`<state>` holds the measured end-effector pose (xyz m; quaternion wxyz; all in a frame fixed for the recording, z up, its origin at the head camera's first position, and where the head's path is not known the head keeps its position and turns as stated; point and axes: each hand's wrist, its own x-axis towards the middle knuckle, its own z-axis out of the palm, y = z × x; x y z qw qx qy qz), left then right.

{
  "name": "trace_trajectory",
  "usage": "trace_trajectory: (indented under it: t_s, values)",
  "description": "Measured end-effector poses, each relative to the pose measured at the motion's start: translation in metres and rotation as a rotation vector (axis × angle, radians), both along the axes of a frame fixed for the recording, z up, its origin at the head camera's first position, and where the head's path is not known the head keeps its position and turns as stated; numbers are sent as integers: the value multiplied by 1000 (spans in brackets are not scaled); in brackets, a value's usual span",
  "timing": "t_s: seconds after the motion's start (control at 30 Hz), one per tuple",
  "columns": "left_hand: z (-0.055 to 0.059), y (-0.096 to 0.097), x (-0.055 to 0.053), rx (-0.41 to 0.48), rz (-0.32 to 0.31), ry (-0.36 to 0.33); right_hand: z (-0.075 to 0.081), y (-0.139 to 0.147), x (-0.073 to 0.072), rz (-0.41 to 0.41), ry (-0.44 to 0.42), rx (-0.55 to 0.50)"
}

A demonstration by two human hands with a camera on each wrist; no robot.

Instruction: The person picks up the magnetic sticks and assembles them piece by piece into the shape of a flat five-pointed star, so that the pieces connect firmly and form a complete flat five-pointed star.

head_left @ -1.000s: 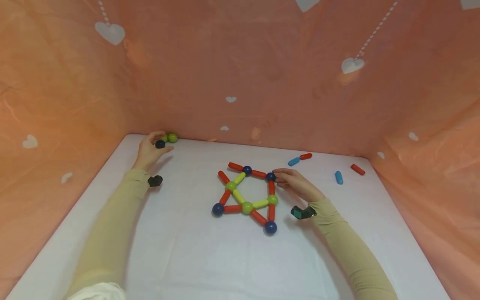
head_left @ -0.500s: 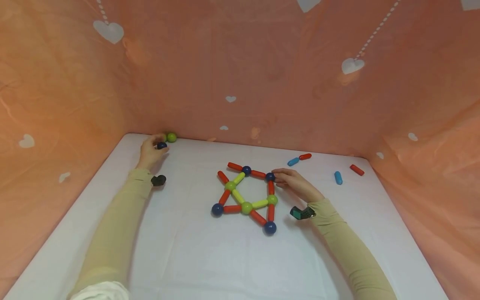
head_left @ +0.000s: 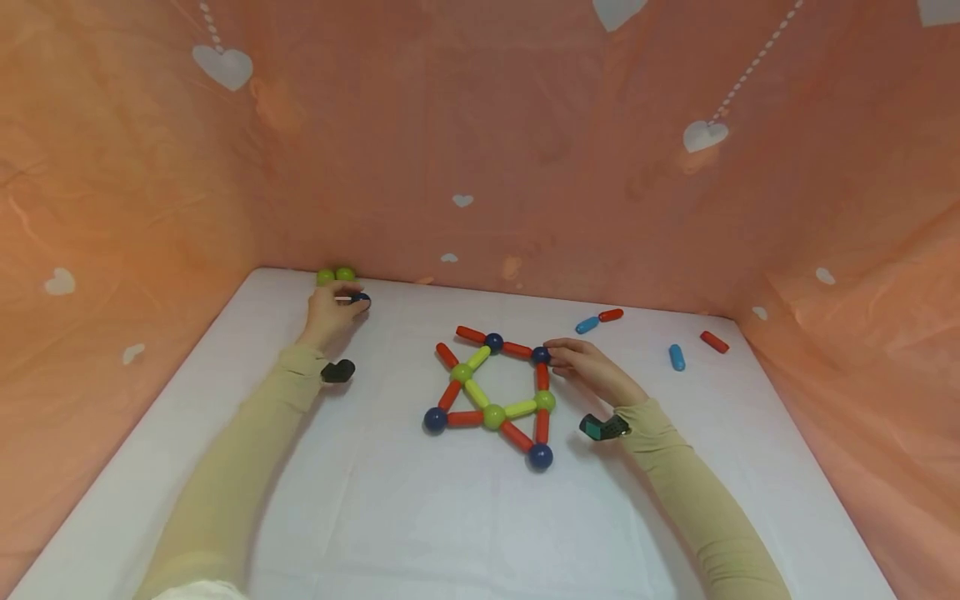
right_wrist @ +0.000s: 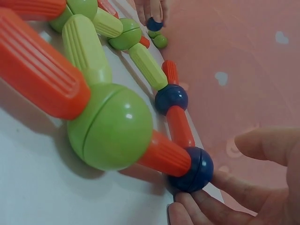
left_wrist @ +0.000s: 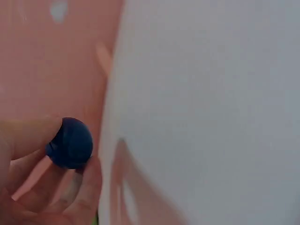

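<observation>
My left hand (head_left: 328, 312) pinches a dark blue ball (left_wrist: 70, 143) between thumb and fingertips, near the table's back left corner. Two green balls (head_left: 345, 273) sit just behind that hand. At the table's middle lies a flat figure of connecting rods and balls, with red rods (head_left: 467, 418), yellow-green rods (head_left: 521, 408), green balls (head_left: 493, 416) and dark blue balls (head_left: 540, 456). My right hand (head_left: 592, 367) has its fingertips at the figure's upper right blue ball (right_wrist: 199, 169). In the right wrist view, one digit stands apart from this ball.
Loose rods lie at the back right: a blue rod (head_left: 587, 325) end to end with a red rod (head_left: 611, 315), another blue rod (head_left: 677, 357) and another red rod (head_left: 714, 342). An orange curtain (head_left: 390, 167) rises around the white table (head_left: 375, 517).
My left hand has closed its fingers around the blue ball and carried it right, uncovering both green balls. The right hand and the figure have stayed put.
</observation>
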<state>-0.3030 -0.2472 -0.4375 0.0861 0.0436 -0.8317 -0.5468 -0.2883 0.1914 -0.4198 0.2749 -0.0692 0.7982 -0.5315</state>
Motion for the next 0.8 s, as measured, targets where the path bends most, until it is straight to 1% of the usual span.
trace_trajectory:
  t_s: [0.03, 0.13, 0.17, 0.27, 0.37, 0.47, 0.63, 0.8]
  values:
    - [0, 6, 0, 36, -20, -16, 0, 0, 0, 2, 2, 1]
    - [-2, 28, 2, 213, -101, -92, 0, 0, 0, -8, -8, -5]
    - [-3, 35, 2, 274, -125, -128, 0, 0, 0, -5, -8, -7]
    - [-6, 54, 4, 397, -175, -218, 0, -1, -1, -2, -7, -8]
    - [-9, 68, 6, 418, -195, -268, -1, -1, -1, 1, -4, -8]
    - [-10, 79, 8, 449, -187, -295, -2, -1, -1, 5, 2, -10]
    - [-10, 92, 10, 528, -182, -344, -1, 1, -1, 6, 7, -10]
    - [-9, 99, 13, 518, -176, -389, -3, 2, 1, 12, 18, -3]
